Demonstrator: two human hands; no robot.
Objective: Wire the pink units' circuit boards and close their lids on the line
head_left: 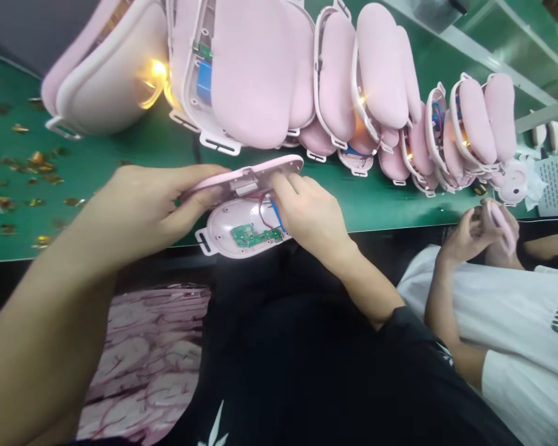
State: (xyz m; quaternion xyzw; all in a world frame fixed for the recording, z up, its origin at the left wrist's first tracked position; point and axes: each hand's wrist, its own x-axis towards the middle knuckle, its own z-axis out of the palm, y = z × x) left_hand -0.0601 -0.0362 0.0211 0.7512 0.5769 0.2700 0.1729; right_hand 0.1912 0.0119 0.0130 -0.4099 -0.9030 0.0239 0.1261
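My left hand (153,201) is closed on the edge of a pink cover (272,167), thumb underneath, and holds it tilted up. Below the cover lies an open pale pink shell (216,230) with strap loops, near the table's front edge. Inside it are a green circuit board (248,236), thin red wires (261,207) and part of a blue block (278,215). My right hand (314,217) reaches between cover and shell at the right end, fingers bent together. Its fingertips are hidden under the cover, and what they pinch cannot be made out.
A row of half-open pink shells (253,68) stands along the back of the green table (134,229). Gold-coloured scraps (39,162) lie at left. A co-worker's hands (474,232) hold a pink part at right. Stacked pink pieces (153,359) are below the table at left.
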